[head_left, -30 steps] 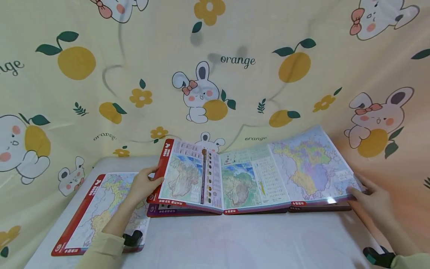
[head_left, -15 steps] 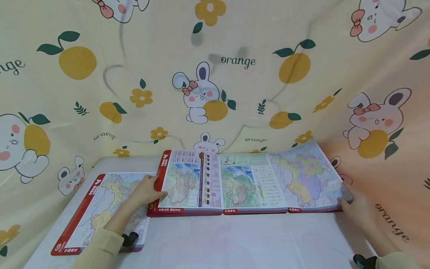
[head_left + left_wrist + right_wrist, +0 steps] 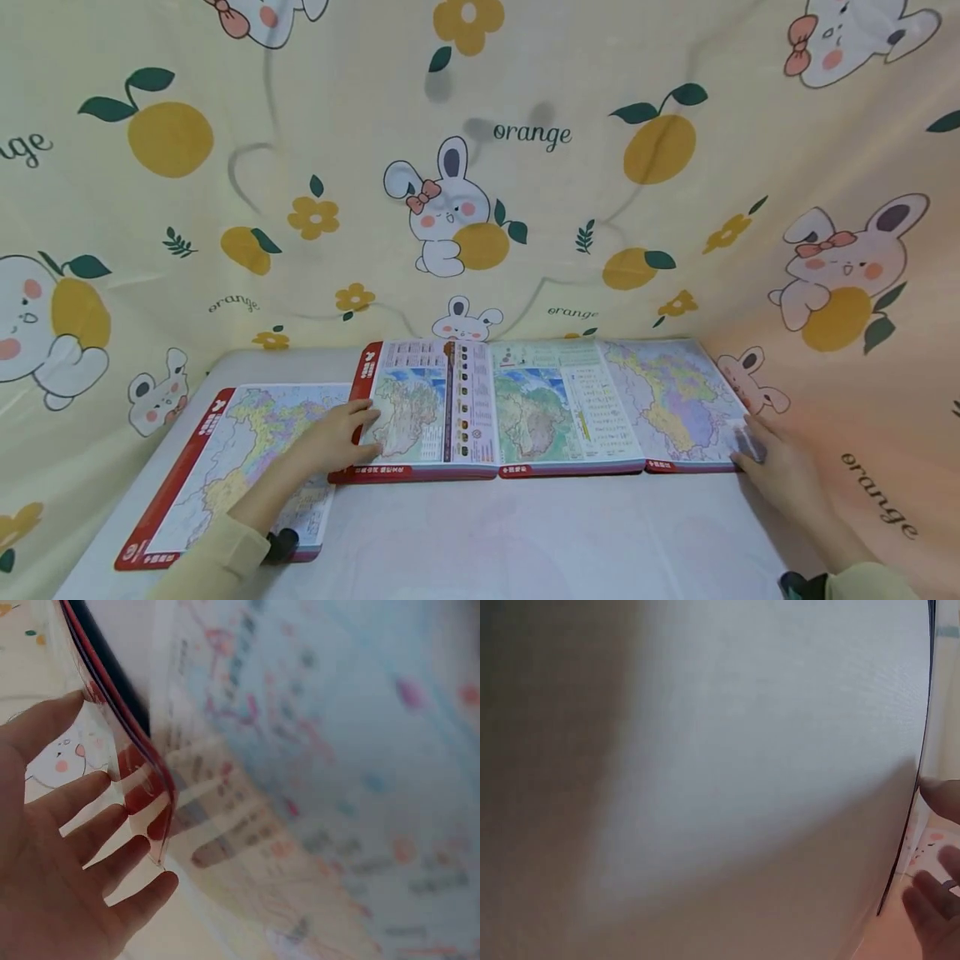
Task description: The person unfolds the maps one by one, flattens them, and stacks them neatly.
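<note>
A person's left hand (image 3: 322,446) and right hand (image 3: 780,467) are resting at opposite ends of three map panels, which are lying side by side on a white table (image 3: 562,525). The left fingers (image 3: 150,900) are spreading apart, loosely straight, with their tips touching the red-bordered outer edge of the left panel (image 3: 420,408); they are not curling round it. The right hand is also keeping its fingers loose and apart, with the thumb touching the outer edge of the right panel (image 3: 675,400).

Just right of the left fingertips, the left panel is showing a pale map beside columns of print and a row of small pictures. Between the two hands' fingers, the middle panel (image 3: 551,408) is showing a green and blue map beside a pale text block. Just left of the right fingers, the right panel is showing a map in yellow, green and purple.

Behind the left fingers and under that forearm, another red-bordered map board (image 3: 217,467) is lying on the table. Beyond both hands' fingers, a cream curtain (image 3: 555,192) printed with rabbits and oranges is hanging.
</note>
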`<state>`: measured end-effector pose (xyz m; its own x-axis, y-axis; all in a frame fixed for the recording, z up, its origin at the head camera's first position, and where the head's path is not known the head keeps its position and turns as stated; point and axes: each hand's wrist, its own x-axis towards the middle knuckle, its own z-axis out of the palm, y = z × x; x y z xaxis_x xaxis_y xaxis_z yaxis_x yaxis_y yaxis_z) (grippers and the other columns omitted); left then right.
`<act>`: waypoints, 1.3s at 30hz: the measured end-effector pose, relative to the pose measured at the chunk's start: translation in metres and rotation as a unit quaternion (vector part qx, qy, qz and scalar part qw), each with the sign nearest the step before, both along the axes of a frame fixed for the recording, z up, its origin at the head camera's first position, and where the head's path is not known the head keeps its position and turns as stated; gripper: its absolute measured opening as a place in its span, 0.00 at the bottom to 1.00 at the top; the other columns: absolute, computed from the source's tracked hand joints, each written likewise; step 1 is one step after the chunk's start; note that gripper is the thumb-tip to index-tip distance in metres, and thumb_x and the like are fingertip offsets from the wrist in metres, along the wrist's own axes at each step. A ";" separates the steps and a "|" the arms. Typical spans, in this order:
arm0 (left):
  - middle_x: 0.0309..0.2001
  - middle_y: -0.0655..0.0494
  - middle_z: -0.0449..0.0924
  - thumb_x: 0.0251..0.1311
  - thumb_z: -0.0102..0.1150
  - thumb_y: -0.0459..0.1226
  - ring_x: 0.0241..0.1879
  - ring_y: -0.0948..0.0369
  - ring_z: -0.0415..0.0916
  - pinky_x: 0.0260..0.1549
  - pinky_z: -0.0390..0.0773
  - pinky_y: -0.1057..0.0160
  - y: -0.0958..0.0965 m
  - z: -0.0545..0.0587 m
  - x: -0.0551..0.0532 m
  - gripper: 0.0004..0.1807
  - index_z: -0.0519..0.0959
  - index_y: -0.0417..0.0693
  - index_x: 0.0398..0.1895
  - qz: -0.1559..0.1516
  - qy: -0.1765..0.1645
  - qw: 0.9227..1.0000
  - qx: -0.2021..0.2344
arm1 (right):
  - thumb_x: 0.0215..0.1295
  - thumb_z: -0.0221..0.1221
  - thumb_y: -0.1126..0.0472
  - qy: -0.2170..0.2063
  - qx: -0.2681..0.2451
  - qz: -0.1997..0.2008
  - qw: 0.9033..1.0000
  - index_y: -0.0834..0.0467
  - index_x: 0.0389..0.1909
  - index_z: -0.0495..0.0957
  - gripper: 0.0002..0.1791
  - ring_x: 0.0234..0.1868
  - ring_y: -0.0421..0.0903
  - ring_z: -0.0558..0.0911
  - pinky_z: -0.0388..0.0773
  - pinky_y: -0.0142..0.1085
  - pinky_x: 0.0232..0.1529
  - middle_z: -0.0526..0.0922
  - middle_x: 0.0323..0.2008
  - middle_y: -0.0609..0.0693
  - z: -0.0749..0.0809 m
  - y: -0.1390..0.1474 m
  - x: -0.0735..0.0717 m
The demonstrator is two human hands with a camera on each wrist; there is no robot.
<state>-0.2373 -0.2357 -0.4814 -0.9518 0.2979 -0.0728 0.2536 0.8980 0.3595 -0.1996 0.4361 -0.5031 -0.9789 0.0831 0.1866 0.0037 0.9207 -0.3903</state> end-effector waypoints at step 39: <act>0.65 0.37 0.76 0.70 0.64 0.37 0.60 0.38 0.78 0.53 0.81 0.36 -0.074 0.014 0.064 0.25 0.76 0.38 0.67 0.057 0.101 0.984 0.138 | 0.74 0.63 0.62 0.033 -0.256 0.173 0.951 0.59 0.76 0.68 0.31 0.61 0.63 0.82 0.85 0.42 0.54 0.74 0.70 0.62 0.025 -0.205 0.024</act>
<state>-0.1735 -0.3097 -0.4671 -0.9668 0.1702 0.1904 0.2483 0.8003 0.5457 -0.1759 0.2306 -0.4779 -0.9521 -0.1449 0.2694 -0.3038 0.5525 -0.7762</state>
